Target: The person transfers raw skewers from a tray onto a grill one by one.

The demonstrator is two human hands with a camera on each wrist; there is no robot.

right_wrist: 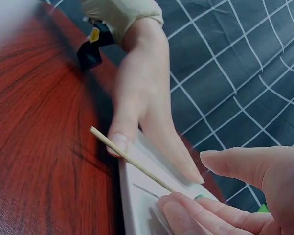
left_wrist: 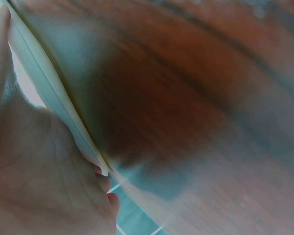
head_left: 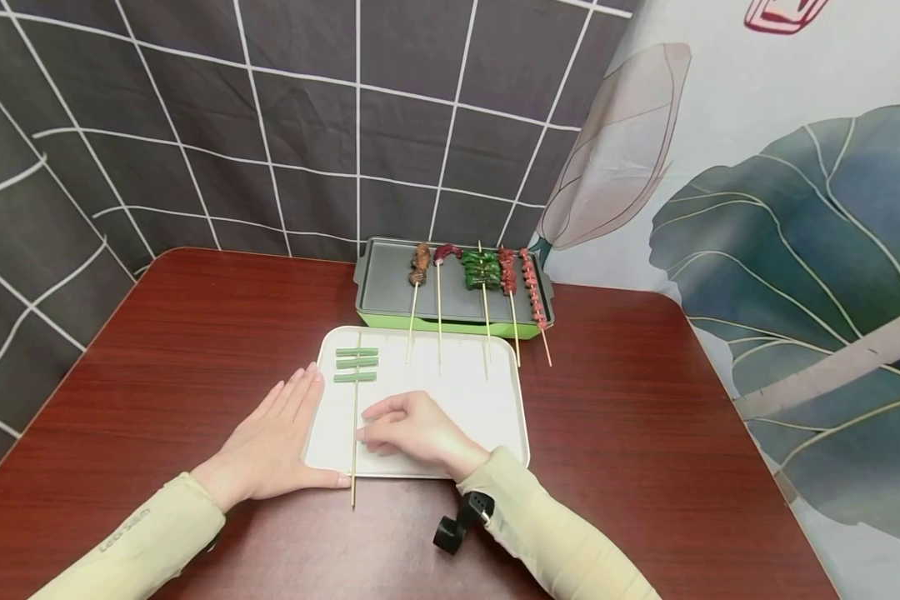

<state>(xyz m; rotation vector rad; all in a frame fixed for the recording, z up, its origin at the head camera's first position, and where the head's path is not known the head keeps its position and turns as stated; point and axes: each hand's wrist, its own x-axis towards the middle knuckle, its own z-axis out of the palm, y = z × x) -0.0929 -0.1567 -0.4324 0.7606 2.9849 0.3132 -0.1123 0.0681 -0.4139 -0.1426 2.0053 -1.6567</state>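
Note:
A thin wooden skewer (head_left: 355, 450) with three green bean pieces (head_left: 356, 363) across its upper part lies along the left side of a white tray (head_left: 450, 408). Its lower end sticks out past the tray's front edge. My left hand (head_left: 273, 433) rests against the tray's left side, fingers straight and thumb spread to the front edge by the skewer. Over the tray, just right of the skewer, is my right hand (head_left: 416, 429). In the right wrist view its fingers (right_wrist: 181, 213) are beside the skewer, with the thumb held apart from them.
Behind the tray stands a green-sided grill (head_left: 390, 292) with a grey top. Several skewers lie on it, including green leafy food (head_left: 480, 271) and red meat (head_left: 507, 271), their sticks reaching over the tray and table. Dark checked cloth (head_left: 307, 125) hangs behind the red-brown table (head_left: 217, 333).

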